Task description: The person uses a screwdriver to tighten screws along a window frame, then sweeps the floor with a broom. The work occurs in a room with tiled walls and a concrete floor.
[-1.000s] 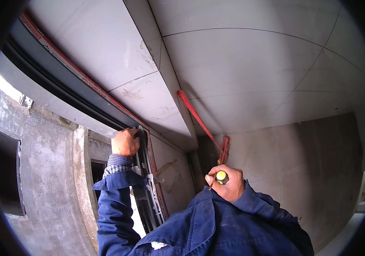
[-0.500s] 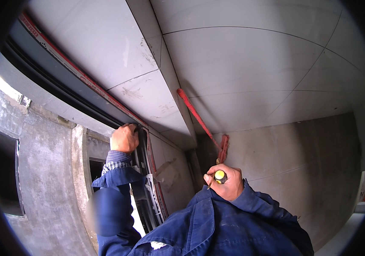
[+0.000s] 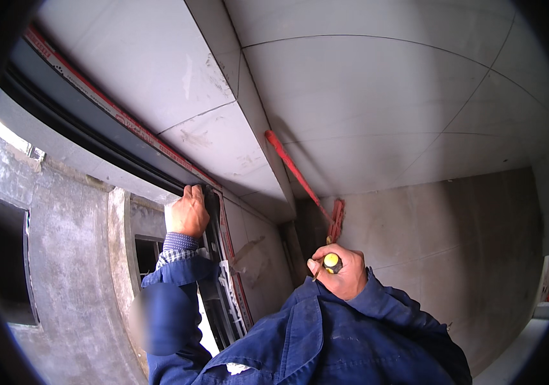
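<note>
My left hand (image 3: pixel 187 212) is at the inner corner of a dark window frame (image 3: pixel 213 215), its fingers curled and pressed together over the frame's edge. Those fingertips are partly hidden, so anything small beneath them cannot be made out. In front of my chest, my right hand (image 3: pixel 347 274) is closed round a screwdriver (image 3: pixel 333 262) with a black grip and a bright yellow end, seen end-on. Its shaft is mostly hidden by the hand. A thin, dark piece also shows near the thumb, too small to name.
Red-and-white protective tape (image 3: pixel 120 117) runs along the window frame, torn lower down. Beside it is a pale tiled sill (image 3: pixel 217 141). A long red-handled tool (image 3: pixel 294 168) leans by the tiled wall (image 3: pixel 377 83). Outside the window stands a grey concrete wall (image 3: pixel 76 250).
My left hand's fingers have shifted slightly at the frame corner, and the back of the hand shows more. My right hand keeps its grip on the screwdriver, nearly still.
</note>
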Demonstrator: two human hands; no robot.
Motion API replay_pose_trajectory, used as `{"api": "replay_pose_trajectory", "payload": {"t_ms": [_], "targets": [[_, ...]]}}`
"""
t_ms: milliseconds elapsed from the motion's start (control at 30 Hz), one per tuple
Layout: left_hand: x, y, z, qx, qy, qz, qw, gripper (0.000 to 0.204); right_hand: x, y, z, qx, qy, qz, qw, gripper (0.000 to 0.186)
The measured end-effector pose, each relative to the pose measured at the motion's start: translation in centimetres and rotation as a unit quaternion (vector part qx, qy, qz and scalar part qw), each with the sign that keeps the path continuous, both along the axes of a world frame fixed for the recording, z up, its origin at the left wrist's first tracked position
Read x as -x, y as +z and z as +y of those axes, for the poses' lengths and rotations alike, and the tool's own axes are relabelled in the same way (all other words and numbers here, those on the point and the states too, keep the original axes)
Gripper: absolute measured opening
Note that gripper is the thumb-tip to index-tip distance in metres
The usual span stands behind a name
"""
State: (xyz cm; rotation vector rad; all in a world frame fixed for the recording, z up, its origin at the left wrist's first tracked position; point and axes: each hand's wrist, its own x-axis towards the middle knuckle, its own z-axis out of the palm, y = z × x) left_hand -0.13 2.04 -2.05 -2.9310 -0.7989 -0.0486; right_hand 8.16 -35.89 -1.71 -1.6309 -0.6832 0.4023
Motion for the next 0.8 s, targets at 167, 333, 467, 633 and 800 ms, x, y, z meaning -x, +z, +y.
{"api": "replay_pose_trajectory", "payload": {"t_ms": [167,333,467,633,800], "targets": [[0.9,1.5,-2.0,0.102,-0.069,-0.157,0.980,0.019,0.0,-0.3,0.2,-0.003,0.007,0.001,1.000,0.019],[1.4,5.2,-8.1,0.284,-0.133,-0.124,0.941,0.042,0.1,-0.1,0.4,0.008,0.008,-0.004,1.000,0.019],[2.7,4.9,-5.9,0.214,-0.051,-0.196,0.956,0.029,0.1,-0.2,0.3,0.012,0.012,-0.004,1.000,0.019],[2.6,2.9,-2.4,0.158,-0.014,-0.159,0.974,0.035,0.3,-0.7,0.9,0.011,0.029,-0.001,1.000,0.018],[0.7,2.0,-1.3,0.084,0.002,-0.075,0.994,0.043,-0.1,1.2,3.3,-0.009,0.066,-0.029,0.997,0.017]]}}
